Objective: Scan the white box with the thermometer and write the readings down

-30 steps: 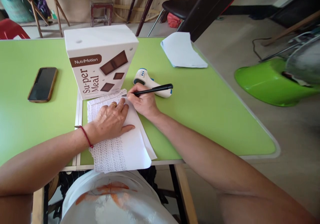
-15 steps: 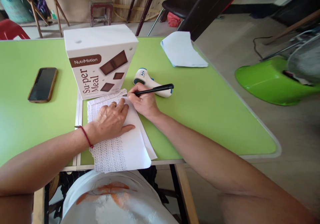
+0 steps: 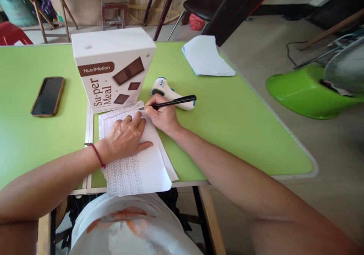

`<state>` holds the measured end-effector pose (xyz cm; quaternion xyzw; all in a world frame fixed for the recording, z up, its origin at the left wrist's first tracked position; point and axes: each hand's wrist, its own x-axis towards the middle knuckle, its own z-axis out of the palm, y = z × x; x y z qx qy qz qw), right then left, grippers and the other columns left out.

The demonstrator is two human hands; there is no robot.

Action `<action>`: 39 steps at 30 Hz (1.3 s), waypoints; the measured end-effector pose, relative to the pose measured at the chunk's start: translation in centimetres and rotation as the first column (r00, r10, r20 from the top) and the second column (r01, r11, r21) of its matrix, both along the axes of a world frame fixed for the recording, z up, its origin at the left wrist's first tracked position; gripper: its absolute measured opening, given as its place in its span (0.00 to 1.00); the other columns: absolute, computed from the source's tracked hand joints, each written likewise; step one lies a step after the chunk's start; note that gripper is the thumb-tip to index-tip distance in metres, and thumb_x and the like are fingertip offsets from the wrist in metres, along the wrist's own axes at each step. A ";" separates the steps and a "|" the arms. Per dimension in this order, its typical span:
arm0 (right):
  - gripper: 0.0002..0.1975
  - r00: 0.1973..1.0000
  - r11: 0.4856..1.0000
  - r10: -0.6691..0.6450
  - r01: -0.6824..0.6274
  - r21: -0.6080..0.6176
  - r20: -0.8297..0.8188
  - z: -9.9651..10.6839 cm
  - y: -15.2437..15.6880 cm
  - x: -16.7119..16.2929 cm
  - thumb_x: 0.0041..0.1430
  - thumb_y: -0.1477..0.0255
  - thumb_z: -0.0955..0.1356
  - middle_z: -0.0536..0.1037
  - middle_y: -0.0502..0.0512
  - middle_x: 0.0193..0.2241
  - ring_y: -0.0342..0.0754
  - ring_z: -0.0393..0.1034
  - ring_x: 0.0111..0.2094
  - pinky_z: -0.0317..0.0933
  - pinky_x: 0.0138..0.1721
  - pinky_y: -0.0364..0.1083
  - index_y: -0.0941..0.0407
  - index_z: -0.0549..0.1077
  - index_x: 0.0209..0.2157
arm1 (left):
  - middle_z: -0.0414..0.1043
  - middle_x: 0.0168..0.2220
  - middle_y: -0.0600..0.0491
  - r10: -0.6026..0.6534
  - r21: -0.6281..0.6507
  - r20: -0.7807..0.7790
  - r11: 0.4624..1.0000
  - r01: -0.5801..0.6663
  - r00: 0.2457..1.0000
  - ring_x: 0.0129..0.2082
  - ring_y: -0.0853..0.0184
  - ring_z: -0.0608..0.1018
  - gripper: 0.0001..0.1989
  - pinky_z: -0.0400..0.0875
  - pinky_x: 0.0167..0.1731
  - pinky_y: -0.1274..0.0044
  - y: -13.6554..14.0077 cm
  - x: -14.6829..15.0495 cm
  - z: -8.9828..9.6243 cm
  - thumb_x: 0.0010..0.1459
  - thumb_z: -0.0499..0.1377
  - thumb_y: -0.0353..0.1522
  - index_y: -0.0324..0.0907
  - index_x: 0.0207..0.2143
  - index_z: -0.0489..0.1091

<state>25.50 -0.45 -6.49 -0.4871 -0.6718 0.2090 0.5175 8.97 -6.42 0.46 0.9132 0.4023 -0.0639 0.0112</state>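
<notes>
My right hand (image 3: 162,115) grips a black pen (image 3: 178,101), its tip down at the upper right of a sheet of paper (image 3: 155,167). Rows of handwriting cover the sheet's left part; the right part is blank. Flat on the paper lies my left hand (image 3: 126,135), fingers stretched out and thumb apart. More paper shows beneath the sheet's right edge. A white NutriMotion box (image 3: 113,73) stands upright just beyond the paper's top edge. Behind my right hand rests a white and blue handheld thermometer (image 3: 162,86), partly hidden by the pen and hand.
All this is on a green table (image 3: 227,133) with a pale rim. A phone (image 3: 48,96) lies left of the box. Folded white papers (image 3: 206,55) sit near the far right edge. Beyond the table are a green plastic object (image 3: 301,92) and a small wooden chair (image 3: 113,6).
The whole view has shifted very slightly. Both hands, the pen and the paper keep nearly the same places.
</notes>
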 end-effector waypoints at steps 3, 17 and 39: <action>0.07 0.999 0.999 -0.034 0.034 0.011 -0.015 -0.1 0.1 0.1 0.51 0.75 0.65 0.65 0.46 0.19 0.44 0.58 0.23 0.58 0.26 0.46 0.51 0.62 0.23 | 0.61 0.64 0.38 -0.011 0.021 0.008 1.000 0.011 1.000 0.47 0.53 0.75 0.29 0.74 0.35 0.66 0.1 -0.1 -0.2 0.68 0.54 0.49 0.33 0.58 0.65; 0.06 0.999 0.999 -0.028 0.030 0.036 -0.034 -0.1 0.2 0.0 0.50 0.74 0.65 0.64 0.46 0.19 0.44 0.57 0.22 0.58 0.26 0.45 0.52 0.63 0.23 | 0.57 0.68 0.35 -0.005 0.034 -0.013 0.999 0.005 1.000 0.49 0.50 0.76 0.32 0.75 0.39 0.65 -0.1 -0.2 -0.3 0.68 0.53 0.50 0.31 0.59 0.64; 0.07 1.000 0.999 -0.030 0.030 0.021 -0.007 0.0 0.1 0.1 0.51 0.74 0.64 0.63 0.45 0.19 0.45 0.56 0.23 0.58 0.26 0.46 0.51 0.61 0.23 | 0.60 0.65 0.35 0.002 0.028 0.007 1.000 -0.002 1.000 0.48 0.52 0.75 0.30 0.74 0.37 0.67 0.0 -0.2 -0.4 0.68 0.53 0.50 0.33 0.59 0.65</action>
